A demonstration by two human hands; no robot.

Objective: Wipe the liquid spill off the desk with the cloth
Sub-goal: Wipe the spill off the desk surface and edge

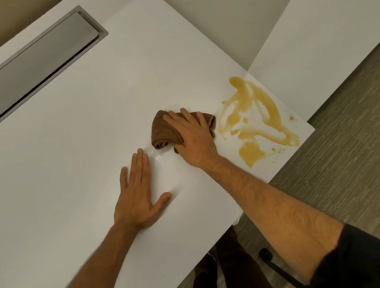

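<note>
Forearms enter from the near edge, bare, with a dark sleeve at the right elbow; legs and a chair castor show below the desk edge

Desk (68,156): white, glossy, broad. Grey recessed cable hatch (33,66) lies well apart from the grip, on the far left, and is not involved

Spill (259,122): amber liquid, smeared in loops and streaks, just beyond the fingertips of the right-hand grip and on its right side. It reaches almost to the desk corner and the near-right edge. Small droplets sit near that edge

Left hand (140,196): flat, fingers spread, palm down on the desk, holding nothing, near the grip on its near-left side. Judged to be a brace

Right hand (193,138): palm pressed over the cloth (162,132), fingers curled loosely across the top, pinning it to the desk rather than pinching it. Brown cloth is bunched and folded, touching the desk, its far-right end close to the spill margin but apparently not yet in it

Risks, as judged:
- a stroke outward from the grip would push liquid over the near-right edge onto the carpet (350,162); sweeping inward looks safer
- bunched cloth offers little contact area, so it may smear rather than absorb
- fingertips overhang the cloth and could drag through the liquid
- streaks may stay behind on the gloss
</note>
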